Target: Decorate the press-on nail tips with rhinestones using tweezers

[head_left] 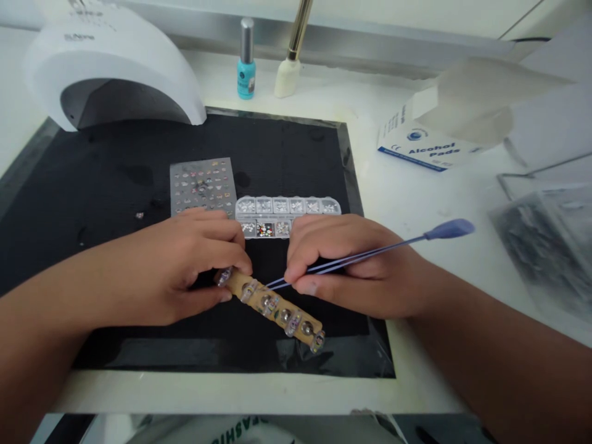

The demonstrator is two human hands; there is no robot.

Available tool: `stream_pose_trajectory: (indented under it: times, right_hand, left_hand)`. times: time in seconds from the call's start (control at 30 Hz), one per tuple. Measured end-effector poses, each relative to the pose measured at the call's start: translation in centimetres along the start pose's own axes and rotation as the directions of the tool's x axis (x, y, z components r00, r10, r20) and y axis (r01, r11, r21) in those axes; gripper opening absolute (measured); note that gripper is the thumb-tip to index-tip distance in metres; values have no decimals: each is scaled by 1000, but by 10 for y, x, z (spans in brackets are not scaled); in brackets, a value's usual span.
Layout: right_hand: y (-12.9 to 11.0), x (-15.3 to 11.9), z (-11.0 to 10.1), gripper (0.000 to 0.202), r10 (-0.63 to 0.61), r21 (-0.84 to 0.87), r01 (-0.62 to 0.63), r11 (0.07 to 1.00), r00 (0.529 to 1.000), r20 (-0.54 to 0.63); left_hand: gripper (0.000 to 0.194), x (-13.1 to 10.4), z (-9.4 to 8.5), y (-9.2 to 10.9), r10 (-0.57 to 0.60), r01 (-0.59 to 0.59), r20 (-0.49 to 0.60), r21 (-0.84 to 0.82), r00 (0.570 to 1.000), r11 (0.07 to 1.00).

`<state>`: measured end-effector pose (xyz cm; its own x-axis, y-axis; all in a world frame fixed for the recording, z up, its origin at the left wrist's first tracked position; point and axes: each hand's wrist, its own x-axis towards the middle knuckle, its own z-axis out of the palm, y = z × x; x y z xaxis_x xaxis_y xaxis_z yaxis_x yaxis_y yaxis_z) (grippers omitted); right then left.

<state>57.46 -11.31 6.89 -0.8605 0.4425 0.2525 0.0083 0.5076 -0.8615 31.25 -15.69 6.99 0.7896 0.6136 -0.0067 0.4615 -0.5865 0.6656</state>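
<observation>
My left hand point(185, 268) pinches the upper left end of a tan strip point(276, 308) that carries several clear decorated nail tips and round metal studs. Between the thumb and fingers of my right hand point(351, 265) are blue tweezers point(383, 248), their tips at the strip's upper edge near its second nail tip. Whether the tweezers grip anything is too small to tell. Behind my hands lie a clear compartment case point(287, 208) of small gems and a grey sticker sheet point(203, 185), partly covered by my left fingers.
A white dome-shaped lamp point(185, 80) stands at the back left of the black mat point(296, 148). Behind the mat are a turquoise bottle point(246, 77) and a cream bottle point(287, 77). An alcohol pads box point(430, 139) and a clear container point(550, 240) are at right.
</observation>
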Motion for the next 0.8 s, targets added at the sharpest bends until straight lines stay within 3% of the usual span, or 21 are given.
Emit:
stream_pose_trajectory:
  times: [0.8]
  right_hand:
    - [0,0,1,12,-33,1,33,999,999,0]
  left_hand:
    - [18,1,1,0,-5,5,8,11,1000,1000]
